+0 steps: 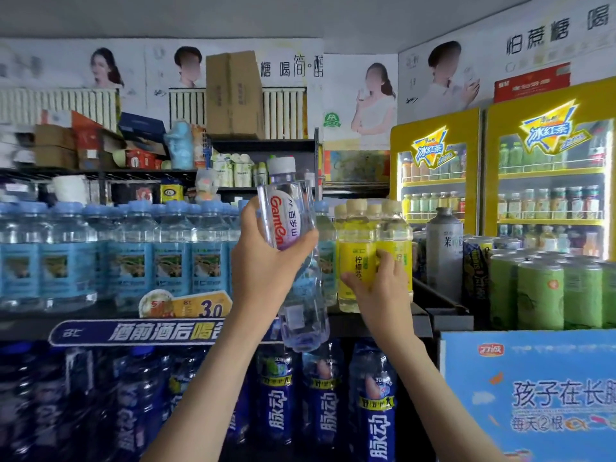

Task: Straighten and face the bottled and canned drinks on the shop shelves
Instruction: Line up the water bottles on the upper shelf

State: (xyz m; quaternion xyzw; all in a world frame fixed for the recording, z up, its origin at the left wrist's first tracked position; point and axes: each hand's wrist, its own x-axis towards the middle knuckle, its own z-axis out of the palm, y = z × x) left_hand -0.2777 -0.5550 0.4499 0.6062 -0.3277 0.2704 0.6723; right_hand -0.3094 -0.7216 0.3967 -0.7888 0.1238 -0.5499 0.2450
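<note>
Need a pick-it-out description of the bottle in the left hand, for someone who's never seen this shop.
Left of the yellow fridges, a shelf row of blue-labelled water bottles ends in yellow lemon drinks. Where they meet, the left hand holds up a clear bottle. Unlike its neighbours it is tilted, white-capped and lettered Ganten in red.

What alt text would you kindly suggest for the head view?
A person's left hand holds a clear water bottle tilted before a shop shelf, while the right hand grips a yellow drink bottle standing beside rows of blue-labelled water bottles.
</note>
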